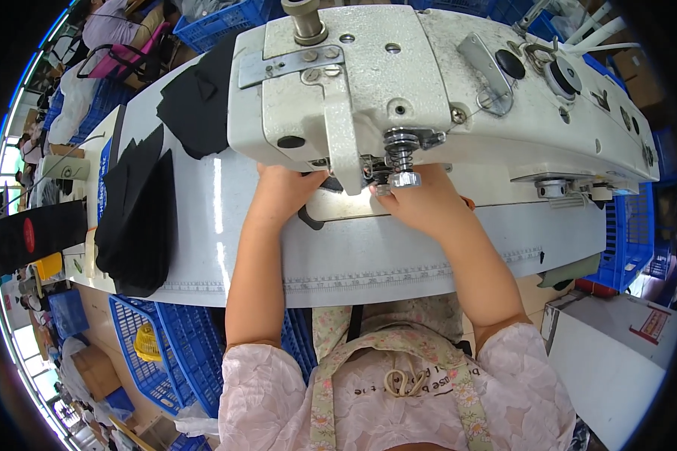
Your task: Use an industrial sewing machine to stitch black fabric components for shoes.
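Note:
A white industrial sewing machine (338,98) stands in front of me, its head covering the work spot. My left hand (280,192) is left of the needle area, its thumb and fingers closed at the edge of a small dark cloth piece (329,183); some fingertips are hidden behind the machine. On the other side, my right hand (423,197) sits close to the presser mechanism (400,161), its fingers mostly hidden by it. A small orange-and-black thing (469,203) shows by my right wrist; I cannot make out its kind.
Black cloth pieces lie stacked on the table's left (139,218), with more black cloth (195,105) beside the machine head. A printed ruler strip (406,276) runs along the table's front edge. Blue crates (173,353) stand below at left, and a white box (617,361) at right.

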`<state>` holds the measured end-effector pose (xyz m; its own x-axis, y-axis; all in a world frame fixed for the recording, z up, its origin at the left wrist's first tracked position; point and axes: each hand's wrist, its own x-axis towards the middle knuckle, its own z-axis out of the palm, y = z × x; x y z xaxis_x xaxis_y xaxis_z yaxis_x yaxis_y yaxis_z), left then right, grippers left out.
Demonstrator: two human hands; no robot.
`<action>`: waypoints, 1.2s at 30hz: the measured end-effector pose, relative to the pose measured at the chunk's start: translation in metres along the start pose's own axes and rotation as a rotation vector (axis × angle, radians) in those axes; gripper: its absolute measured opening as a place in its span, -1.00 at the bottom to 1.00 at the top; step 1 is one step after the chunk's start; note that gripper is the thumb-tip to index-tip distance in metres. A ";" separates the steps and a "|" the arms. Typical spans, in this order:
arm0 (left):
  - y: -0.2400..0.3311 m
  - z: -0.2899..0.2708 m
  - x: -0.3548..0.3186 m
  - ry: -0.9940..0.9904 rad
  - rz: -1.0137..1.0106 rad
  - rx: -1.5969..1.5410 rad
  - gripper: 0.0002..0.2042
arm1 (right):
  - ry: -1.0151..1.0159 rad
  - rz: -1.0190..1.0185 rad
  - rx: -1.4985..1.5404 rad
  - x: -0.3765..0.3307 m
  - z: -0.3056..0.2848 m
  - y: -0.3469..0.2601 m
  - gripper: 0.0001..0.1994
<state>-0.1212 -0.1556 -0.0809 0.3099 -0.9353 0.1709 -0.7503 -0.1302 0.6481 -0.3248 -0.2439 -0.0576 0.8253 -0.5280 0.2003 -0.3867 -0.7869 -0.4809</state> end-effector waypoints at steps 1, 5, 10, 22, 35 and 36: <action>0.001 -0.001 0.000 0.001 -0.001 0.000 -0.80 | -0.001 -0.001 0.001 0.000 -0.003 -0.003 -0.79; 0.001 -0.002 0.000 0.005 0.014 -0.015 -0.80 | -0.057 0.028 -0.054 0.002 -0.012 -0.013 -0.85; 0.000 0.001 0.001 0.012 0.013 -0.034 -0.80 | 0.037 -0.023 -0.060 0.000 -0.009 -0.011 -0.88; 0.009 0.002 -0.005 -0.106 -0.127 -0.087 -0.77 | -0.012 0.048 0.017 0.000 -0.016 -0.012 -0.91; 0.007 0.011 -0.001 0.036 -0.018 -0.003 -0.84 | -0.016 0.028 0.017 0.004 -0.011 -0.007 -0.85; 0.006 0.011 0.000 0.051 -0.025 -0.008 -0.86 | -0.041 0.036 0.004 0.005 -0.012 -0.007 -0.83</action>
<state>-0.1329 -0.1599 -0.0853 0.3579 -0.9138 0.1919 -0.7373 -0.1505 0.6586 -0.3230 -0.2446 -0.0426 0.8271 -0.5424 0.1476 -0.4150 -0.7663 -0.4904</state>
